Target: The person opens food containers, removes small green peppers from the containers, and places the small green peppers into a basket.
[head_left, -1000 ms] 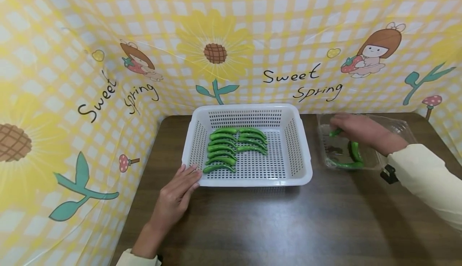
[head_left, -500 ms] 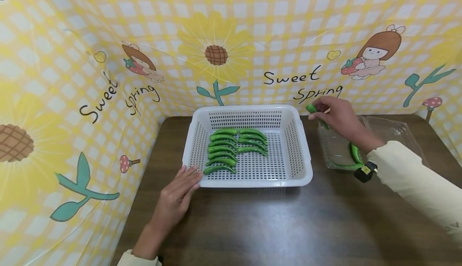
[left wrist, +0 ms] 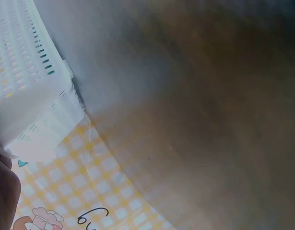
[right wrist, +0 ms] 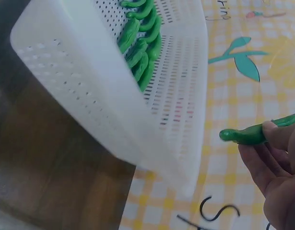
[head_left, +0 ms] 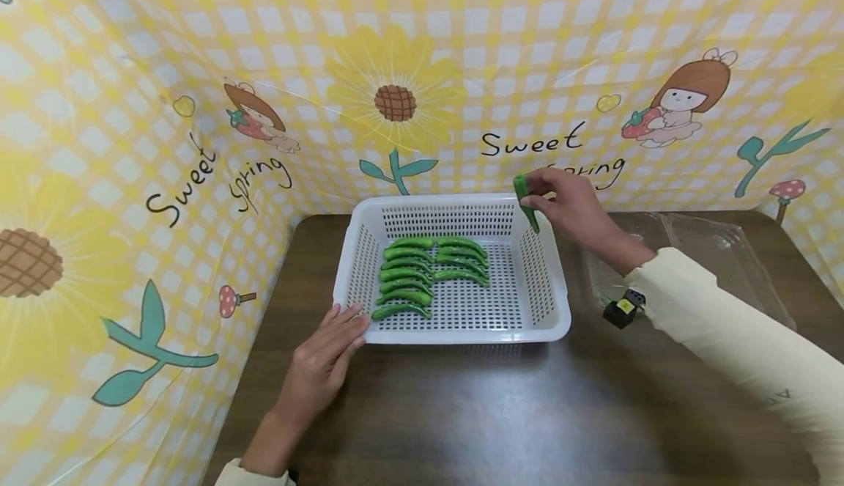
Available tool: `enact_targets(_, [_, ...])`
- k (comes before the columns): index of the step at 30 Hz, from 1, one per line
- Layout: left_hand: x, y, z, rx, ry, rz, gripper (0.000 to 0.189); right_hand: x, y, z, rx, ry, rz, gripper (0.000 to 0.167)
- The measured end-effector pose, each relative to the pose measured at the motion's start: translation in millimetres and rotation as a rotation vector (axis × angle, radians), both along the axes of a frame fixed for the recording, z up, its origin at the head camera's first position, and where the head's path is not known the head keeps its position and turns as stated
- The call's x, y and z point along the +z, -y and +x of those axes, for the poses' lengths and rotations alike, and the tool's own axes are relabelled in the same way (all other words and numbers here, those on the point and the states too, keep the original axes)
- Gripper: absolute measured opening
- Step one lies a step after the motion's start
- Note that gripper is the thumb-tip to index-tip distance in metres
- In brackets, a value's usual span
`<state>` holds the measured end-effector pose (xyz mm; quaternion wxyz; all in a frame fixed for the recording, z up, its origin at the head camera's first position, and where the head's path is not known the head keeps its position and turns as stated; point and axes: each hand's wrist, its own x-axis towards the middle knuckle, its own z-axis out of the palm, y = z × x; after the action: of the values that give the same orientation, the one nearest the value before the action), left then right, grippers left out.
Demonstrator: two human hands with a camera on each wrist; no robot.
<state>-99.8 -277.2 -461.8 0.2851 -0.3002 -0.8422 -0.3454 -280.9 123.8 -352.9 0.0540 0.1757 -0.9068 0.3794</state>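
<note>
In the head view a white perforated plastic basket stands on the dark table. Inside lie green chili peppers in two columns, a longer left column and a shorter right one. My right hand pinches one green chili pepper between thumb and fingers, held over the basket's back right corner with its thin tip down. The right wrist view shows this pepper from the side, beside the basket's wall. At the basket's front left corner my left hand rests on the rim with fingers fairly straight.
Right of the basket sits a clear plastic box with its lid folded open, partly behind my right forearm. A yellow checked cloth with printed flowers and words rises behind and left of the table.
My right hand has taken a green chili pepper out of the clear box and carried it left to the basket's back right corner. My left hand has stayed at the rim.
</note>
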Motion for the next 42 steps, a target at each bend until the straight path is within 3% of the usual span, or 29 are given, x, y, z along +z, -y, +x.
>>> enact_targets(7, [0.2, 1.7, 1.4, 0.011, 0.012, -0.002, 0.026, 1.2, 29.4, -5.3, 0.098, -0.031, -0.004, 0.030])
enact_targets(16, [-0.8, 1.6, -0.9, -0.005, -0.002, 0.011, 0.025, -6.0, 68.9, -11.7, 0.145, 0.013, 0.003, 0.030])
enact_targets(23, [0.4, 2.7, -0.2, 0.001, 0.001, 0.007, 0.026, -12.6, 95.7, -15.0, 0.217, 0.053, 0.046, 0.020])
enact_targets(30, [1.3, 3.1, -2.1, -0.008, -0.011, 0.011, 0.025, -23.2, 121.0, -13.6, 0.352, 0.028, 0.316, 0.017])
enact_targets(37, [1.3, 0.7, -1.8, -0.011, -0.010, 0.001, 0.026, -39.6, 132.3, -6.0, 0.501, 0.135, 0.593, 0.008])
enact_targets(42, [-0.1, -0.9, -1.5, -0.006, -0.012, 0.013, 0.026, -52.8, 132.2, -4.4, 0.605, 0.216, 0.697, 0.040])
